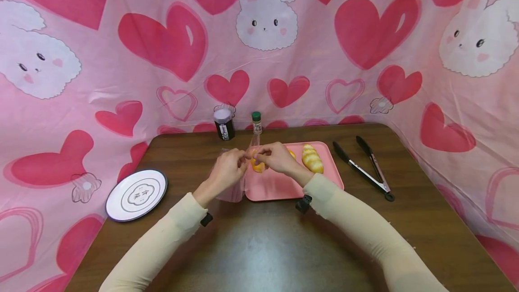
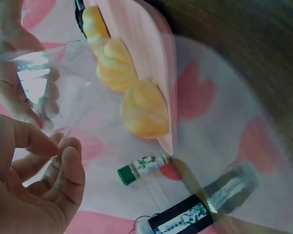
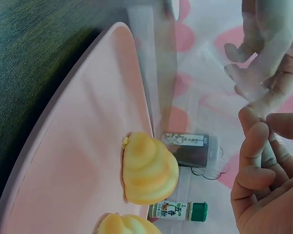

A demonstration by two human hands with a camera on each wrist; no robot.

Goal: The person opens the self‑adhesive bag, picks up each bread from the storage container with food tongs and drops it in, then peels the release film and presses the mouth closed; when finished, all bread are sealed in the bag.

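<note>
1. Plastic film point(image 2: 68, 73), clear and thin, runs between the two hands, above the tray's ten o'clock corner; whether it is a bag, a glove or a loose sheet I cannot tell
2. It should prove almost weightless, limp and slippery, apt to cling to itself and probably easy to tear with a sharp tug; best held lightly by its edges, with dry fingertips
3. Left hand point(image 1: 227, 166) pinches the film between thumb and fingertips; right hand point(image 1: 279, 157), at its three o'clock, pinches it too
4. Towards seven o'clock a clear flap point(image 1: 232, 194) shows below the left hand, beside the tray; I cannot tell if it is the same piece
5. Below, towards four o'clock, lies the pink tray point(image 1: 284, 187) with three golden buns point(image 3: 149, 170)
6. Farther out: green-capped bottle point(image 1: 257, 126) at twelve, dark jar point(image 1: 225, 130) at ten, tongs point(image 1: 366, 174) just past three, white plate point(image 1: 135, 195) between eight and nine, all on the brown table point(image 1: 251, 247)
</note>
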